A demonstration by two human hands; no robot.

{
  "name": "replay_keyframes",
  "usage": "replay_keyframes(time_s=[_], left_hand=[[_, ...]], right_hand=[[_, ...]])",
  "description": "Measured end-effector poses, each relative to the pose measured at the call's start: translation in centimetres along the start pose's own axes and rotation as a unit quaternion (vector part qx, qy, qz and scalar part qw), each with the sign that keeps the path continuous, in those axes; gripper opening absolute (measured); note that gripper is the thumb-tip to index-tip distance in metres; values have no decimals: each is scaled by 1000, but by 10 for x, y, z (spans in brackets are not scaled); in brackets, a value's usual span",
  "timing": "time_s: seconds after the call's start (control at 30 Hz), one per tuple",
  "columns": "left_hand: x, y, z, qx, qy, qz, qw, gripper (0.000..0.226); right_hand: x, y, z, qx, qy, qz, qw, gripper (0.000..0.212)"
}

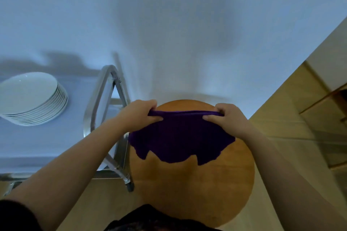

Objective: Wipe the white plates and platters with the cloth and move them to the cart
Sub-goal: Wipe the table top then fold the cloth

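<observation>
A purple cloth [180, 137] hangs stretched between both hands above a round wooden table [197, 184]. My left hand [139, 113] pinches its top left corner and my right hand [224, 116] pinches its top right corner. The cloth's lower edge hangs loose and ragged over the tabletop. A stack of several white plates [32, 97] sits on the cart's top shelf [47, 137] at the left, well away from both hands.
The cart's metal handle frame [99, 99] stands between the plate stack and the round table, with a caster [129, 186] near the floor. A white wall fills the background. Light wooden cabinetry [309, 108] runs along the right.
</observation>
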State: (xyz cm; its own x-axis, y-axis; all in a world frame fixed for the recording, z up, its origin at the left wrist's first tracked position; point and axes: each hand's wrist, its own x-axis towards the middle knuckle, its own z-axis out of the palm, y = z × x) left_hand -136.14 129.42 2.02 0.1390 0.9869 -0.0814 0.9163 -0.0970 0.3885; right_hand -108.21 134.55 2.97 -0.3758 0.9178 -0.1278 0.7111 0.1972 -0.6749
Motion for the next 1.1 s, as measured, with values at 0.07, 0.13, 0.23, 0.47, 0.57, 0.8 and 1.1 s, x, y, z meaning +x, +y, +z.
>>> replay_keyframes(time_s=[0.07, 0.13, 0.23, 0.47, 0.57, 0.8, 1.1], left_hand=[[-2, -8, 2, 15, -34, -34, 999, 30], [-3, -11, 5, 58, -45, -53, 996, 33], [-3, -11, 12, -60, -41, -80, 994, 37], [2, 38, 12, -366, 27, -113, 923, 27], [5, 62, 9, -374, 36, -69, 924, 17], [-7, 70, -2, -324, -48, 37, 944, 28], [-12, 70, -5, -192, 25, 35, 980, 43]], right_hand=[[-1, -7, -1, 6, 33, 4, 999, 38], [-3, -12, -3, 19, 73, 10, 997, 37], [-6, -19, -12, 87, 57, 55, 993, 28], [-20, -44, -7, 350, -24, 150, 924, 17], [-23, -59, 12, 398, -35, 161, 903, 15], [-26, -77, 32, 574, -33, 189, 796, 16], [-36, -84, 19, 609, -159, 181, 755, 44]])
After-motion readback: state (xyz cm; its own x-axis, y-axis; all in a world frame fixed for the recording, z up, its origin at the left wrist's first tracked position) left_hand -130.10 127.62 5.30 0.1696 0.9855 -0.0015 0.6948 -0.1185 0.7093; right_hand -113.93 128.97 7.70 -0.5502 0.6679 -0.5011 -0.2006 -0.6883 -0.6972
